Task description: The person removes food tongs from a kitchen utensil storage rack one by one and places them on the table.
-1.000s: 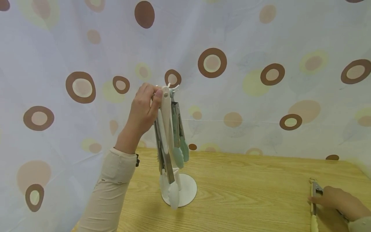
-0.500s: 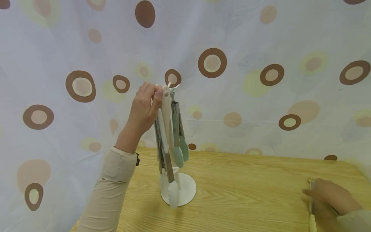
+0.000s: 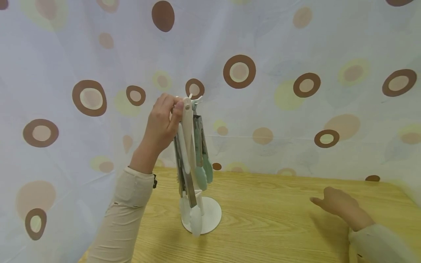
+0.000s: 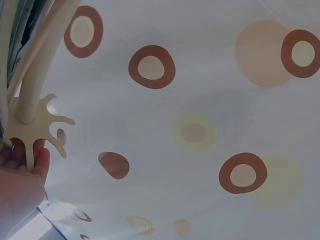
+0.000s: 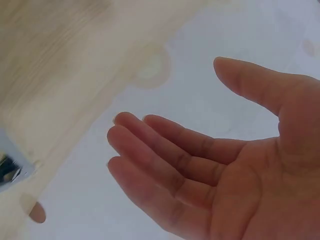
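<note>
- Gripping the top of a white stand (image 3: 213, 214): left hand (image 3: 163, 117), fingers curled in at the hooked top (image 4: 43, 126). Cannot tell whether it pinches a utensil's upper end too.
- Right hand (image 3: 340, 205) well apart from the left, above the tabletop (image 3: 273, 208) to the right of the stand. Palm in full view on its wrist camera; fingers loosely extended, slightly bent, thumb spread away from them.
- Stand upright on its round base, left of centre on the tabletop.
- White tongs (image 3: 196, 221) hang down the near side, silver shank above the head, head in front of the base. More metal and pale parts crowd just beside; count unclear.
- Green tongs (image 3: 201, 179) hang on the right side of the stand, both heads clear of the tabletop.
- Pale sleeves (image 3: 121, 219) on both arms; small dark object (image 3: 155, 181) at the left cuff, too small to name.
- Behind: whitish cloth (image 3: 279, 40), brown rings and yellow spots. Tabletop wood-grained, yellowish.
</note>
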The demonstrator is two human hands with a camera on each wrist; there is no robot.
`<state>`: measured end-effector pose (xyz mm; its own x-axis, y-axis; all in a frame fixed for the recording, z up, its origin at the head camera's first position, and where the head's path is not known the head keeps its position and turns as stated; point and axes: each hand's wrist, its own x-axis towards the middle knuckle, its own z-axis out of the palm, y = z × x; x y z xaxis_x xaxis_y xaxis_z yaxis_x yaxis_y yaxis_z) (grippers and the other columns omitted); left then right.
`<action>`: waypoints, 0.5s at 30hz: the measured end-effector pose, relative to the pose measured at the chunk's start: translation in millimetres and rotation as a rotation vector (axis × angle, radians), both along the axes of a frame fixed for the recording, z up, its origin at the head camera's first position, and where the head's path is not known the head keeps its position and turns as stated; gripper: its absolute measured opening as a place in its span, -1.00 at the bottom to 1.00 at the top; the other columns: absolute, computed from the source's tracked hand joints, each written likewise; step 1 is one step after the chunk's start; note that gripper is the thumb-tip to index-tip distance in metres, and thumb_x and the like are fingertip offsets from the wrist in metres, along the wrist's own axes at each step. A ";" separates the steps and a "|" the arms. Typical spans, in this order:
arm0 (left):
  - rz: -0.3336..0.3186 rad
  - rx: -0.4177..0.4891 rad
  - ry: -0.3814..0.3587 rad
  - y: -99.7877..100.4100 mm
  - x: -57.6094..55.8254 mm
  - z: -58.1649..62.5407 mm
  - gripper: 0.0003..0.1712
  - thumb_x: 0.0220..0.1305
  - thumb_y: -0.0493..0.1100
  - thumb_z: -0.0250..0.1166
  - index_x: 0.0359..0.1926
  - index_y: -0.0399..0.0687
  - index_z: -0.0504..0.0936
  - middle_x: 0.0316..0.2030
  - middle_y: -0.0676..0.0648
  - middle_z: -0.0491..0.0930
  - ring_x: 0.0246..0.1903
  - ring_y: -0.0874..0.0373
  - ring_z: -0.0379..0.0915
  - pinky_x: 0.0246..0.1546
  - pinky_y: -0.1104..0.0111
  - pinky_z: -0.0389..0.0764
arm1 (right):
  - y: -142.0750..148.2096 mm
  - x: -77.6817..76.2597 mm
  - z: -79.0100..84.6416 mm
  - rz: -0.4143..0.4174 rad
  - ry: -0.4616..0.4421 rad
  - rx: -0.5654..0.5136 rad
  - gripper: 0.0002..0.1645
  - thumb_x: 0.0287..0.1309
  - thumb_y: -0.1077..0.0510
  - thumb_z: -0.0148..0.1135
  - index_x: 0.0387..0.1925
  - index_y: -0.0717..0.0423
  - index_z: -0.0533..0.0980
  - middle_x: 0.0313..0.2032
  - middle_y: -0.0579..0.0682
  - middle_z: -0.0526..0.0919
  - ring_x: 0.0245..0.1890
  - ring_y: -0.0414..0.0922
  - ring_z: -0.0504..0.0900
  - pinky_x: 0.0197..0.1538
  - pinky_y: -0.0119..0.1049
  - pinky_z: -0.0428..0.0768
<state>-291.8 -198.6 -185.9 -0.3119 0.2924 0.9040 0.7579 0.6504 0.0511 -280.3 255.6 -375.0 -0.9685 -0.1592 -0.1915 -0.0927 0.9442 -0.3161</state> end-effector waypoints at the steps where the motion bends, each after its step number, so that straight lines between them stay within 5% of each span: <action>1: -0.001 0.001 0.003 -0.1 -0.1 -0.1 -0.44 0.50 0.08 -0.22 -0.30 -0.32 0.46 -0.36 -0.23 0.39 -0.30 -0.11 0.30 -0.22 0.11 0.32 | -4.9 -0.6 1.8 0.007 0.016 0.000 -0.04 0.30 -0.24 0.05 0.00 0.76 0.26 -0.10 0.58 0.47 -0.36 0.09 0.54 -0.33 -0.05 0.50; 6: -0.001 -0.001 0.010 0.0 -0.9 -0.2 -0.45 0.50 0.08 -0.20 -0.30 -0.32 0.46 -0.36 -0.23 0.39 -0.30 -0.11 0.30 -0.22 0.11 0.32 | -27.0 -0.9 7.4 0.030 0.073 -0.072 -0.35 0.34 -0.08 0.06 -0.34 0.58 0.40 -0.54 0.17 0.45 -0.61 -0.12 0.32 -0.46 -0.21 0.37; 9: -0.002 0.003 0.014 -0.5 -1.1 -0.7 -0.45 0.50 0.08 -0.20 -0.30 -0.32 0.46 -0.35 -0.24 0.39 -0.29 -0.12 0.31 -0.22 0.11 0.32 | -39.9 -1.0 11.6 0.036 0.120 -0.110 -0.49 0.33 -0.02 0.08 -0.45 0.41 0.43 -0.63 0.04 0.36 -0.65 -0.15 0.27 -0.50 -0.24 0.33; 12: -0.002 0.008 0.019 -1.1 -1.4 -1.2 -0.44 0.50 0.09 -0.20 -0.30 -0.32 0.46 -0.35 -0.24 0.40 -0.28 -0.12 0.31 -0.21 0.11 0.33 | -52.4 -3.0 18.6 0.046 0.159 -0.110 -0.40 0.33 -0.04 0.08 -0.28 0.56 0.47 -0.43 0.33 0.55 -0.53 0.05 0.53 -0.42 -0.09 0.50; 15: -0.006 0.009 0.020 -1.1 -2.1 -1.3 -0.42 0.50 0.11 -0.21 -0.29 -0.32 0.46 -0.34 -0.24 0.40 -0.29 -0.12 0.31 -0.22 0.11 0.33 | -63.8 -4.9 25.4 0.057 0.188 -0.113 -0.32 0.34 -0.05 0.08 -0.05 0.64 0.41 -0.12 0.52 0.53 -0.26 0.26 0.61 -0.24 0.07 0.56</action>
